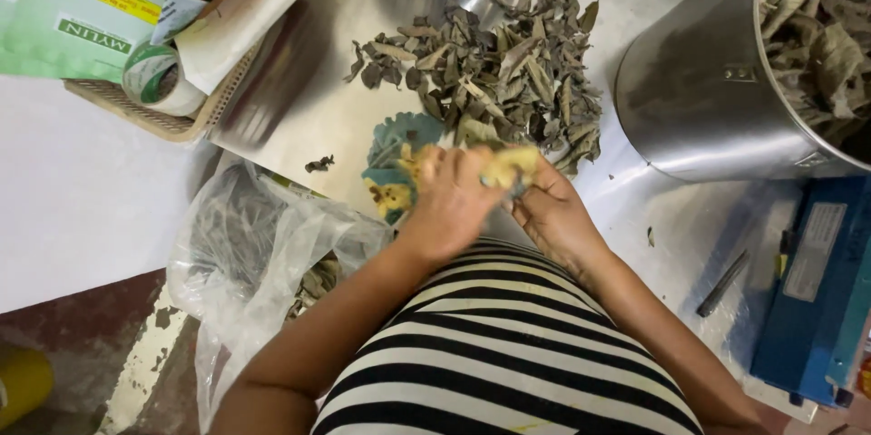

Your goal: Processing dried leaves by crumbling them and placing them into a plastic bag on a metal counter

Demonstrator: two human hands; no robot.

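Both hands meet at the near edge of the steel table (327, 81). Left hand (451, 204) and right hand (555, 217) pinch a blurred yellow piece (510, 166) between the fingers. Dried leaf pile (499, 72) lies just beyond; steel pot (708, 90) toward the right edge, clear plastic bag (254, 254) hangs off the near-left edge.

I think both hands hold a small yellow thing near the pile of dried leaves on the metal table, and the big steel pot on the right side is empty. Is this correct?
Not quite. In the head view the big steel pot is not empty: it holds dried leaves like the pile of dried leaves. The rest stands: the left hand and the right hand hold the small yellow thing over the metal table.
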